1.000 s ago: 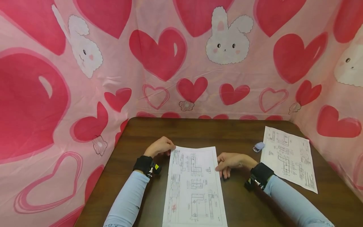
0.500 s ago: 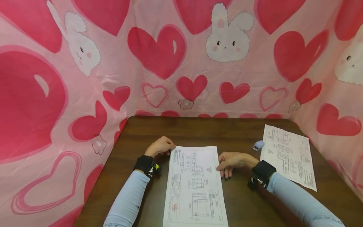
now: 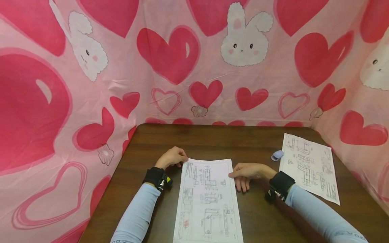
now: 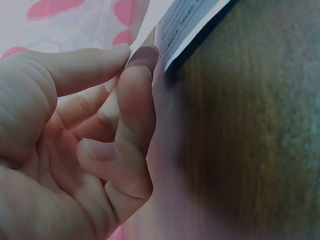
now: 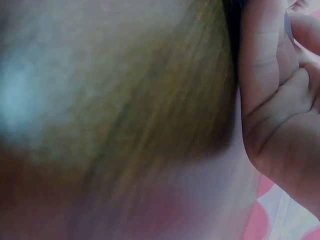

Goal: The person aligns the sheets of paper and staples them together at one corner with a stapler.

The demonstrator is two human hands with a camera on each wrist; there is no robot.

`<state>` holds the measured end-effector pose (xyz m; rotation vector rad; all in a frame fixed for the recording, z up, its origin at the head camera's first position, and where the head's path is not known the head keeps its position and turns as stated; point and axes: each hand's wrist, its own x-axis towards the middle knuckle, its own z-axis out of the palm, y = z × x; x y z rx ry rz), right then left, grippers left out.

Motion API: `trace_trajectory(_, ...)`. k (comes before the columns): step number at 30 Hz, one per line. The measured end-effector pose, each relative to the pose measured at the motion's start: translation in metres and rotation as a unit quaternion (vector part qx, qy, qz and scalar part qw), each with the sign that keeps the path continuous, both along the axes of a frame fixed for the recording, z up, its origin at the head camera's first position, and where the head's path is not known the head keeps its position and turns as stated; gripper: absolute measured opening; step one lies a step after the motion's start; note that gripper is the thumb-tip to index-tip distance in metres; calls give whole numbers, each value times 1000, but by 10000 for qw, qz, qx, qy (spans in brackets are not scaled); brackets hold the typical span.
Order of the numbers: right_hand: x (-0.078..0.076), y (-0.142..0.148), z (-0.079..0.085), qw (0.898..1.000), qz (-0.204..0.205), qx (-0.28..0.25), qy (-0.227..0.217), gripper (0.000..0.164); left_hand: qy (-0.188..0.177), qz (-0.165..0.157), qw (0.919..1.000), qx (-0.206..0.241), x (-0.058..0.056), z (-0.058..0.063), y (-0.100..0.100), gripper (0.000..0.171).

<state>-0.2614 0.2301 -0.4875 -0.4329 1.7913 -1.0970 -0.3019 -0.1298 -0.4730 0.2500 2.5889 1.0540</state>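
Light-blue arm sleeves bear dark lettering, and black wristbands carry small dark wrist cameras, the left one marked with yellow.

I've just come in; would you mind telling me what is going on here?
At a brown table, a person's left hand pinches the far left corner of a printed drawing, and their right hand touches its right edge; whether it grips there is unclear. A second drawing lies to the right, with a small pale purple item at its left edge.
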Motion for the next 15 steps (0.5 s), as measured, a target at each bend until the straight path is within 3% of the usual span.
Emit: trace_trajectory(15,2,-2,5,9987,417,281,-13,43,-109,-28,9998,-178,5,1,-4,13)
